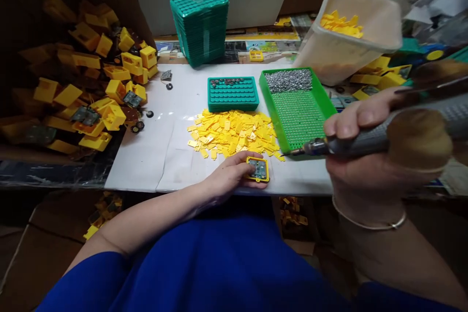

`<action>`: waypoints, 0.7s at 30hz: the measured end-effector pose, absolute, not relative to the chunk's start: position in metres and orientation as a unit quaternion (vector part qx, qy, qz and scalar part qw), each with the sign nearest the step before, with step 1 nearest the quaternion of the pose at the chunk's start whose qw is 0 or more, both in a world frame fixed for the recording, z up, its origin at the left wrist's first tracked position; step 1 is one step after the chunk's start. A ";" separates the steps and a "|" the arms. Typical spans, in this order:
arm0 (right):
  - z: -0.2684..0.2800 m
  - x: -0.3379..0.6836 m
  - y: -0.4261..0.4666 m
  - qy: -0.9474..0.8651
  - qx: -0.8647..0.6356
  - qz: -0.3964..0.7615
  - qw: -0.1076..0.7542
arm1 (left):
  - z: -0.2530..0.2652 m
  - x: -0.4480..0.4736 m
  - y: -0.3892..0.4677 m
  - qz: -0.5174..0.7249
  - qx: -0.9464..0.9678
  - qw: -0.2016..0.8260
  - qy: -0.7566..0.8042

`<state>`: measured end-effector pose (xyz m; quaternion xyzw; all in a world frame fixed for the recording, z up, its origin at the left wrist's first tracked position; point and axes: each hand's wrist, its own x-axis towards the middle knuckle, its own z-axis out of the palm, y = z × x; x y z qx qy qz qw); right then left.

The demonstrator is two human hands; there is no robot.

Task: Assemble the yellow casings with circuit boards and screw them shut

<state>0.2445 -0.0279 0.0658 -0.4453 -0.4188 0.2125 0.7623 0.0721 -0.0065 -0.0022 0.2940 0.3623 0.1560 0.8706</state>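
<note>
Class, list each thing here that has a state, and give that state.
Left hand: closed on yellow casing
Yellow casing: held, open, circuit board exposed
Right hand: gripping electric screwdriver
Electric screwdriver: held, running unclear
Green tray: open, partly filled
Plastic tub: uncovered, partly filled
Teal trays: stacked, in two piles
Yellow tabs: loosely heaped

On the bench [146, 165], small tabs [234, 134] lie heaped just behind the circuit unit [259, 169] in the left hand [230, 173]. Behind the tabs sits a tray stack [233, 106]; farther back, slightly left, stands a second stack [199, 34]. Right of the tabs is the screw tray [300, 119] (its screws [288, 80] gathered at the far end), with a tub [376, 29] behind it to the right. Housings [111, 112] lie piled at far left.
</note>
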 end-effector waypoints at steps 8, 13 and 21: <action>0.057 0.202 -0.030 -0.411 -0.419 0.263 0.765 | -0.002 0.073 -0.007 0.151 0.295 0.870 0.365; 0.053 0.205 -0.028 -0.416 -0.435 0.259 0.755 | -0.004 0.073 -0.006 0.160 0.290 0.873 0.357; 0.051 0.204 -0.028 -0.430 -0.418 0.273 0.752 | -0.004 0.073 -0.007 0.158 0.287 0.873 0.362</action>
